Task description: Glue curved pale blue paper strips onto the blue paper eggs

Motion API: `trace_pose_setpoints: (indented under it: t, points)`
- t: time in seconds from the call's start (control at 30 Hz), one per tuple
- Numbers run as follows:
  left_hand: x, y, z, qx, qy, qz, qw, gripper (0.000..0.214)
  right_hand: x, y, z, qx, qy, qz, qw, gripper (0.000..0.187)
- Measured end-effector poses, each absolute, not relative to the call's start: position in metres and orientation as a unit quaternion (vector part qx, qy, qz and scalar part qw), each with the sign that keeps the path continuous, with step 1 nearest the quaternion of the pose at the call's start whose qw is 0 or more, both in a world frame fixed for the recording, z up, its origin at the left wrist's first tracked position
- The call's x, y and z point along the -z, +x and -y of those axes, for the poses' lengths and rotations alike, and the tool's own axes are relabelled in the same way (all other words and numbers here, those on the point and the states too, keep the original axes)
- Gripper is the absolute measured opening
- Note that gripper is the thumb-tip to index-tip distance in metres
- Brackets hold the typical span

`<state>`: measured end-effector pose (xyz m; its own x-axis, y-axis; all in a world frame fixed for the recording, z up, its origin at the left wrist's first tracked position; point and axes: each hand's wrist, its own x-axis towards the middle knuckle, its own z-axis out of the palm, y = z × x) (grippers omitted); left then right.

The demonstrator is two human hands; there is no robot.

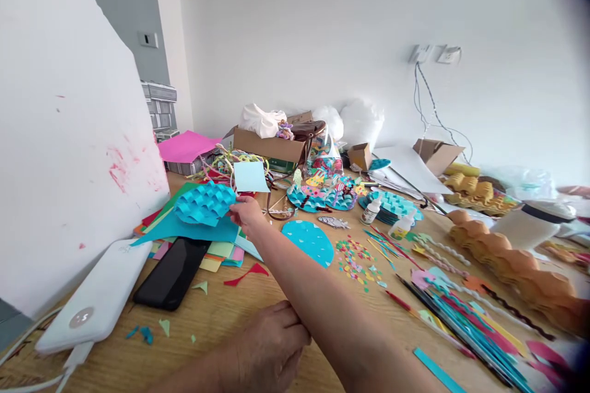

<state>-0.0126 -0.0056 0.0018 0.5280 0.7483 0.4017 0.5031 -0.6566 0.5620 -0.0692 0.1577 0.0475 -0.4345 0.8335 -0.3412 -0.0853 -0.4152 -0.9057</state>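
A person's forearms (318,301), bare along their visible length, taper to a bare left hand (271,344) and a bare right hand (247,213).

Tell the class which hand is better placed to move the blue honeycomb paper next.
Probably the right hand: its fingers appear to pinch the edge of the blue honeycomb paper. The left hand lies farther from it, low in the picture, beside the right forearm.

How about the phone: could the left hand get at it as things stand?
Likely yes. The left hand is on the same side of the right forearm as the phone, whose near end is uncovered. Only small paper scraps appear to lie between.
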Motion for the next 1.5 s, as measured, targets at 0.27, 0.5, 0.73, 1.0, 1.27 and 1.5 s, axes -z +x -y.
trace_pose_setpoints:
  t: [0.27,0.5,0.73,1.0,1.27,1.5]
  points:
    - [0.013,-0.014,-0.004,-0.367,0.839,-0.361,0.176,0.028,-0.041,-0.085,-0.165,-0.731,-0.424,0.436,0.309,0.016]
    - [0.023,-0.017,-0.010,-0.391,0.844,-0.345,0.128,0.027,-0.054,-0.070,-0.170,-0.741,-0.393,0.422,0.344,0.029]
    - [0.027,-0.016,-0.012,-0.388,0.836,-0.365,0.128,0.030,-0.070,-0.041,-0.198,-0.719,-0.394,0.401,0.408,0.026]
    - [0.042,-0.015,-0.019,-0.385,0.829,-0.398,0.084,0.031,-0.090,-0.016,-0.247,-0.678,-0.418,0.376,0.473,0.024]
    - [0.047,-0.024,-0.026,-0.413,0.806,-0.415,0.090,0.030,-0.094,-0.026,-0.269,-0.678,-0.423,0.377,0.469,0.031]
    - [0.047,-0.030,-0.027,-0.417,0.799,-0.413,0.129,0.026,-0.099,-0.019,-0.254,-0.700,-0.397,0.386,0.451,0.019]
